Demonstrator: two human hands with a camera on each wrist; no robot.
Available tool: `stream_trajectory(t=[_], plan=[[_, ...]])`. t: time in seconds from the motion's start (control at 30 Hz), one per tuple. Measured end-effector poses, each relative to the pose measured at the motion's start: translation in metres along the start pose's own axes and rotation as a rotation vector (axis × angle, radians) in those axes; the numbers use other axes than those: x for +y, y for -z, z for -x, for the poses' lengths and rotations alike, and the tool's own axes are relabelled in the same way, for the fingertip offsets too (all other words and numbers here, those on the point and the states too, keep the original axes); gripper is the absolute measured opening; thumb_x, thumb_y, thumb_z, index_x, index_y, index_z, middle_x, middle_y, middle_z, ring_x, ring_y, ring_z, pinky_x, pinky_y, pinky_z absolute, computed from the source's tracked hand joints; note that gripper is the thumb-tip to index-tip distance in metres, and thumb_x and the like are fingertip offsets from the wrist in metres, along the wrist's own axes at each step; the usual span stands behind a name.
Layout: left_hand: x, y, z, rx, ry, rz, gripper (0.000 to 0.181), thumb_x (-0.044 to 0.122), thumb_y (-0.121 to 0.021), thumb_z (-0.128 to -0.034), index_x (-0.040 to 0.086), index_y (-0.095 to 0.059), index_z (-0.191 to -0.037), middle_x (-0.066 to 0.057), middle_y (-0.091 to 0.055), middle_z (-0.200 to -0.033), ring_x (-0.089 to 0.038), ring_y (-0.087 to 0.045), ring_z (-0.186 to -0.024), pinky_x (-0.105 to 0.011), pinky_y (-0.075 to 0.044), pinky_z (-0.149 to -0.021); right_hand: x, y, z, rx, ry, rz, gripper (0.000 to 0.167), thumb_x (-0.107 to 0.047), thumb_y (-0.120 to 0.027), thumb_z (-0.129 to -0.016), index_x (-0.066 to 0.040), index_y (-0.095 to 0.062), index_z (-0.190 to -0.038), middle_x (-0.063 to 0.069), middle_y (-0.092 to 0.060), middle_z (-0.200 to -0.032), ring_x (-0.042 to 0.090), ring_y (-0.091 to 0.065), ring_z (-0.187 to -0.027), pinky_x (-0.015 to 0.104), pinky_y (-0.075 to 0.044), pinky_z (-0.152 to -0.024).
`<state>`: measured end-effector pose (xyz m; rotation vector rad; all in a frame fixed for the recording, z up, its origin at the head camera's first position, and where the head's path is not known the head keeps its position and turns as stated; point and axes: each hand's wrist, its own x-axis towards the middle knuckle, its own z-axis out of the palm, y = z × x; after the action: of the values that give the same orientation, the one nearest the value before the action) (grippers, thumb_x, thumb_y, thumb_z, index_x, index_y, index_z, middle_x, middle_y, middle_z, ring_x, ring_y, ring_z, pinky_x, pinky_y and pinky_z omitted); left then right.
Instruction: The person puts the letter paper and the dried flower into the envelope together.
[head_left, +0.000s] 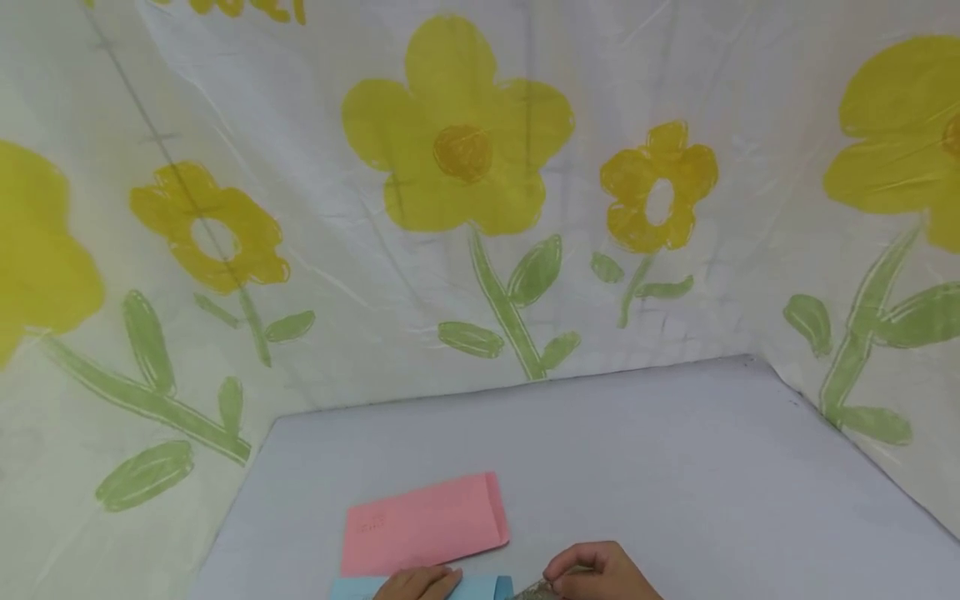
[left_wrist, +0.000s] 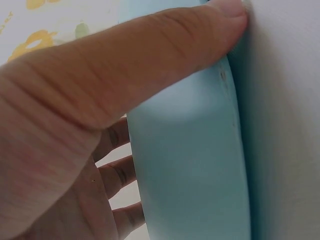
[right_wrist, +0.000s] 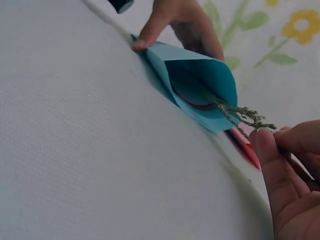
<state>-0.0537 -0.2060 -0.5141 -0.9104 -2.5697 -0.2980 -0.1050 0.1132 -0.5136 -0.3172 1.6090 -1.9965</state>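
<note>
My left hand (head_left: 420, 583) grips a light blue paper envelope (right_wrist: 182, 54), thumb along one edge and fingers on the other side. In the left wrist view the thumb presses near the edge of the blue paper (left_wrist: 190, 150). The envelope's mouth gapes toward my right hand (right_wrist: 295, 175), as the right wrist view shows. Between thumb and fingertips, that hand pinches a dried plant sprig (right_wrist: 250, 116). Part of the sprig lies inside the envelope's mouth; its inner end is hidden. In the head view, the sprig (head_left: 536, 591) shows only partly at the bottom edge.
Just beyond the blue envelope, a pink envelope (head_left: 427, 517) with small printing lies on the white table (head_left: 637, 467). A white cloth with painted yellow flowers (head_left: 457, 125) hangs around the table's back and sides. A dark object (right_wrist: 121, 5) shows at the right wrist view's top edge.
</note>
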Motion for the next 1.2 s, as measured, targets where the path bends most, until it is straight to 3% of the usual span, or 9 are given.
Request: stream_trajectory(t=[0.1, 0.37, 0.53, 0.8, 1.07, 1.2], plan=[[0.0, -0.002, 0.001, 0.009, 0.004, 0.001, 0.062, 0.063, -0.063, -0.0902, 0.01, -0.07, -0.123, 0.007, -0.063, -0.115, -0.011, -0.061, -0.102, -0.036, -0.057, -0.084, 0.003, -0.009, -0.002, 0.008, 0.023, 0.029, 0.02, -0.008, -0.068, -0.09, 0.009, -0.072, -0.1, 0.015, -0.073, -0.089, 0.014, -0.068, -0.073, 0.027, -0.058, -0.064], [0.002, -0.002, 0.003, 0.022, 0.007, -0.004, 0.061, 0.062, -0.064, -0.0901, 0.012, -0.069, -0.124, 0.006, -0.063, -0.116, -0.012, -0.061, -0.103, -0.037, -0.057, -0.084, 0.002, -0.022, -0.008, -0.004, 0.139, 0.303, 0.014, -0.009, -0.07, -0.091, 0.004, -0.071, -0.094, 0.003, -0.068, -0.084, 0.012, -0.063, -0.074, 0.022, -0.053, -0.065], [0.001, 0.001, 0.002, 0.008, 0.003, 0.005, 0.063, 0.063, -0.063, -0.0903, 0.011, -0.069, -0.124, 0.006, -0.063, -0.116, -0.013, -0.061, -0.103, -0.038, -0.057, -0.085, 0.0, -0.032, -0.01, -0.006, 0.177, 0.338, 0.01, -0.009, -0.071, -0.089, 0.0, -0.072, -0.092, -0.002, -0.067, -0.082, 0.009, -0.061, -0.071, 0.021, -0.051, -0.062], [-0.003, -0.002, 0.001, 0.055, -0.041, 0.008, 0.063, 0.063, -0.067, -0.0872, 0.01, -0.07, -0.122, 0.003, -0.065, -0.113, -0.013, -0.063, -0.1, -0.036, -0.057, -0.083, 0.003, -0.043, -0.016, -0.113, 0.31, 0.339, 0.011, -0.005, -0.07, -0.09, 0.005, -0.069, -0.094, -0.01, -0.066, -0.086, 0.003, -0.062, -0.076, 0.022, -0.055, -0.067], [-0.002, -0.002, 0.002, 0.064, -0.04, -0.02, 0.061, 0.061, -0.067, -0.0888, 0.01, -0.07, -0.122, 0.004, -0.064, -0.114, -0.012, -0.062, -0.101, -0.033, -0.056, -0.085, 0.008, -0.059, -0.025, -0.032, 0.245, 0.392, 0.002, -0.004, -0.074, -0.086, -0.006, -0.072, -0.086, -0.012, -0.066, -0.08, 0.003, -0.062, -0.073, 0.021, -0.054, -0.065], [0.001, -0.001, 0.001, 0.076, -0.013, -0.034, 0.058, 0.06, -0.068, -0.0888, 0.011, -0.071, -0.12, 0.005, -0.065, -0.113, -0.012, -0.062, -0.101, -0.031, -0.055, -0.086, 0.009, -0.066, -0.027, -0.017, 0.226, 0.392, 0.005, -0.006, -0.074, -0.086, -0.003, -0.07, -0.085, -0.011, -0.066, -0.079, 0.004, -0.063, -0.073, 0.021, -0.055, -0.066]])
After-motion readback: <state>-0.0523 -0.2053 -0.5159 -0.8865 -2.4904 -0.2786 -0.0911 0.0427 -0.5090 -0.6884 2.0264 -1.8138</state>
